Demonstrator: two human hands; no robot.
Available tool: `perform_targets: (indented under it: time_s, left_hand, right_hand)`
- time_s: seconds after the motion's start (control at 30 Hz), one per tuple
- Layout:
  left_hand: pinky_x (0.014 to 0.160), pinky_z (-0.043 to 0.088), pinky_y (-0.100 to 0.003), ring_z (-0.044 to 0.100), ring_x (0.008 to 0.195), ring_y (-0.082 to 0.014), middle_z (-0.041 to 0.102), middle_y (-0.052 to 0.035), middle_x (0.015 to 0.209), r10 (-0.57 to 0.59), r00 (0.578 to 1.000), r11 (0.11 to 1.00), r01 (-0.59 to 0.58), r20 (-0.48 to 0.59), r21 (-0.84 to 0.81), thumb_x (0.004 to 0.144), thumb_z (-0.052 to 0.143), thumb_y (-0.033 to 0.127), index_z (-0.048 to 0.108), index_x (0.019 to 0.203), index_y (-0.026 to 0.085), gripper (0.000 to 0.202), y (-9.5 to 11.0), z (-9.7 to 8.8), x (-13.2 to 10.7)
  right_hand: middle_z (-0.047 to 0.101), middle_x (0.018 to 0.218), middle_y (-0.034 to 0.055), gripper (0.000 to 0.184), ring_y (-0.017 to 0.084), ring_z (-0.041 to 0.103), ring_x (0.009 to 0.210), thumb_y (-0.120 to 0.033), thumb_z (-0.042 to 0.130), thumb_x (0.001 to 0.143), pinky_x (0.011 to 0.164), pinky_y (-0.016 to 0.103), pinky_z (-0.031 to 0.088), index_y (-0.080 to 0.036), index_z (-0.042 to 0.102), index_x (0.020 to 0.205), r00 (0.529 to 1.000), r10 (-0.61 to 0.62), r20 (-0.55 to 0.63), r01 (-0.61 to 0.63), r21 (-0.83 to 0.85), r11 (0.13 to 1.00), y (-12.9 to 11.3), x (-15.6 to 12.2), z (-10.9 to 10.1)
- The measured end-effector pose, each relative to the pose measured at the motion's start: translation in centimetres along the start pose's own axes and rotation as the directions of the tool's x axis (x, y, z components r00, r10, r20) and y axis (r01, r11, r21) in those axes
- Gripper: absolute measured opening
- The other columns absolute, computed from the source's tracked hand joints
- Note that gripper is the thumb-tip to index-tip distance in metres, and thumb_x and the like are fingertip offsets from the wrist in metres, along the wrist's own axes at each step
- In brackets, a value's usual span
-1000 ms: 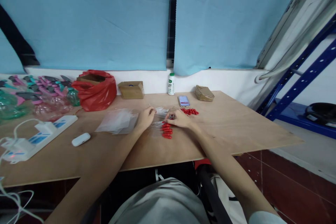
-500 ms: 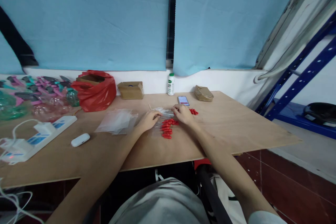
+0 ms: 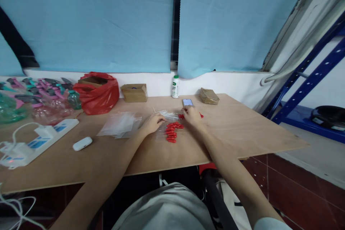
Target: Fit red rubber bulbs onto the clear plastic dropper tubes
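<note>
1. Currently I see small red pieces (image 3: 181,116) at either side of the right hand (image 3: 192,115), toward the table's (image 3: 248,129) far edge; the left hand (image 3: 153,123) is farther off.
2. White sticks (image 3: 169,115) lie between, roughly along the near edge's line.
3. Both hands arch palm-down, fingers half curled; holding anything, I can't tell.

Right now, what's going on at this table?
A person is working with both bare hands at a wooden table. The right hand is down over some small red pieces, partly hiding them; whether it grips one can't be made out. The left hand is beside a loose pile of thin pale sticks, its grip also unclear. Nearer the person lies a cluster of red-ended pieces. Clear plastic bags lie left of the left hand.
</note>
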State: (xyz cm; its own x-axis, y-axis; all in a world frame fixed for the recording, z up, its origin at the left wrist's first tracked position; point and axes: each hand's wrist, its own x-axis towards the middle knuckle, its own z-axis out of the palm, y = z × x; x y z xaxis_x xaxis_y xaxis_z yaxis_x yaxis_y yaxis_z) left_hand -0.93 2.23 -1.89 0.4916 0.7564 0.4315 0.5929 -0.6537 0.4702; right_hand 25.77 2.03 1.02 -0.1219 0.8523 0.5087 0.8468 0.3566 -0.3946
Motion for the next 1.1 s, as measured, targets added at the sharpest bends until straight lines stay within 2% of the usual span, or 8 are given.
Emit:
perform_targets:
  time_s: [0.17, 0.33, 0.53, 0.7, 0.83, 0.97, 1.1]
  left_hand:
    - [0.09, 0.049, -0.037, 0.064, 0.094, -0.023, 0.07, -0.008, 0.106, -0.011, 1.0, 0.999, 0.011, -0.008, 0.041, 0.092, 0.06, 0.03, 0.076, 0.099, 0.025, 0.019, -0.6, 0.1, 0.0]
    - [0.096, 0.047, -0.038, 0.063, 0.103, -0.0236, 0.071, -0.0068, 0.108, 0.025, 0.999, 0.998, -0.027, 0.039, 0.063, 0.093, 0.056, 0.028, 0.076, 0.101, 0.026, 0.022, -0.7, 0.1, 0.1]
    - [0.098, 0.045, -0.039, 0.062, 0.104, -0.0249, 0.071, -0.0068, 0.106, 0.039, 0.999, 0.993, -0.042, 0.024, 0.107, 0.093, 0.055, 0.029, 0.075, 0.094, 0.025, 0.02, -0.8, -0.2, 0.1]
    - [0.097, 0.045, -0.04, 0.062, 0.101, -0.0257, 0.072, -0.0069, 0.103, -0.01, 1.0, 1.0, 0.01, 0.002, 0.021, 0.091, 0.059, 0.031, 0.074, 0.097, 0.026, 0.017, -0.7, -0.2, 0.0]
    - [0.099, 0.044, -0.04, 0.062, 0.099, -0.0258, 0.071, -0.007, 0.1, -0.019, 1.0, 0.999, 0.019, -0.007, -0.049, 0.088, 0.064, 0.031, 0.075, 0.093, 0.027, 0.013, -0.7, -0.2, -0.1]
    - [0.097, 0.044, -0.039, 0.061, 0.1, -0.0252, 0.07, -0.0072, 0.102, -0.014, 1.0, 0.999, 0.014, 0.002, 0.05, 0.087, 0.063, 0.027, 0.075, 0.091, 0.026, 0.012, -0.6, -0.4, -0.1]
    - [0.092, 0.044, -0.038, 0.062, 0.099, -0.0254, 0.07, -0.0062, 0.102, -0.009, 1.0, 0.988, 0.008, 0.003, 0.153, 0.085, 0.065, 0.025, 0.073, 0.09, 0.026, 0.009, -0.3, -0.8, -0.4]
  right_hand:
    - [0.071, 0.109, 0.0139, 0.025, 0.027, 0.06, 0.107, -0.015, 0.054, 0.091, 0.09, 0.034, 0.044, -0.018, 0.075, 0.103, 1.0, -0.002, -0.004, 0.002, -0.072, 0.997, 0.6, 0.1, -0.1]
    - [0.069, 0.108, 0.0153, 0.028, 0.029, 0.058, 0.104, -0.018, 0.053, 0.093, 0.097, 0.037, 0.041, -0.017, 0.076, 0.108, 0.994, 0.077, -0.084, -0.088, -0.137, 0.987, 1.6, 0.6, -0.2]
    - [0.068, 0.108, 0.0155, 0.032, 0.029, 0.058, 0.111, -0.017, 0.051, 0.092, 0.097, 0.036, 0.042, -0.019, 0.076, 0.112, 0.968, 0.217, -0.124, -0.234, -0.142, 0.962, 3.4, 1.0, -0.6]
    - [0.071, 0.11, 0.0143, 0.036, 0.028, 0.063, 0.109, -0.017, 0.047, 0.092, 0.093, 0.034, 0.045, -0.021, 0.075, 0.114, 0.942, 0.325, -0.08, -0.333, -0.107, 0.937, 4.5, 1.3, -1.1]
    - [0.073, 0.109, 0.0126, 0.034, 0.026, 0.067, 0.104, -0.016, 0.052, 0.088, 0.088, 0.032, 0.047, -0.022, 0.077, 0.11, 0.933, 0.359, -0.015, -0.358, -0.124, 0.925, 5.4, 1.5, -1.2]
    - [0.076, 0.104, 0.0106, 0.03, 0.025, 0.069, 0.097, -0.019, 0.058, 0.083, 0.082, 0.03, 0.049, -0.024, 0.079, 0.104, 0.922, 0.384, 0.055, -0.372, -0.156, 0.915, 6.1, 1.7, -0.9]
    - [0.077, 0.098, 0.0117, 0.023, 0.025, 0.07, 0.094, -0.029, 0.062, 0.085, 0.08, 0.029, 0.049, -0.022, 0.081, 0.098, 0.927, 0.368, 0.065, -0.352, -0.181, 0.918, 6.5, 1.7, -0.9]
